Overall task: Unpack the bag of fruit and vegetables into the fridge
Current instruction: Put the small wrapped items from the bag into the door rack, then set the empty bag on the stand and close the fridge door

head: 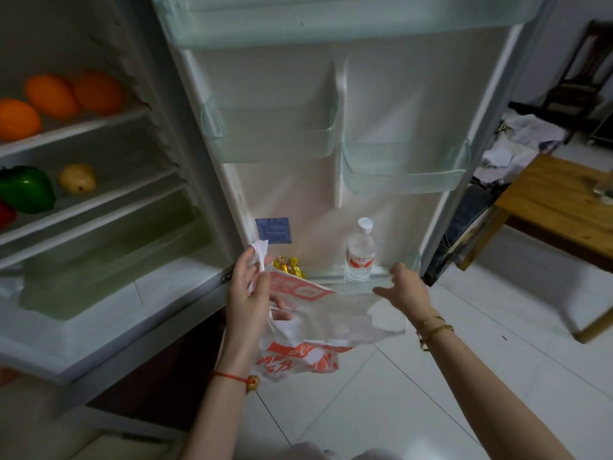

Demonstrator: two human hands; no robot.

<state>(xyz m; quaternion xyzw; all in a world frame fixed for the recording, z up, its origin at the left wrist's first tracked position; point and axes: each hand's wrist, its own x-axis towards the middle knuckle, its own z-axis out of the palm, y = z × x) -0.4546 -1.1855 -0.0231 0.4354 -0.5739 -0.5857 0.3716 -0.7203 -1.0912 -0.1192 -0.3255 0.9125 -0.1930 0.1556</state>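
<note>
The left hand [248,287] is gripping the bag [308,330] by its handle just below the fridge door [331,177], while the right hand [403,287], fingers spread and holding nothing, is touching its far edge, seemingly to flatten the limp, apparently emptied plastic.

oranges [53,96] on the shelf above the pepper [26,189]; bottle [360,252] in the door.

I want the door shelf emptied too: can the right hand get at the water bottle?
Probably yes: the right hand hovers open beside the water bottle, nothing between; only the bag hangs lower.
</note>
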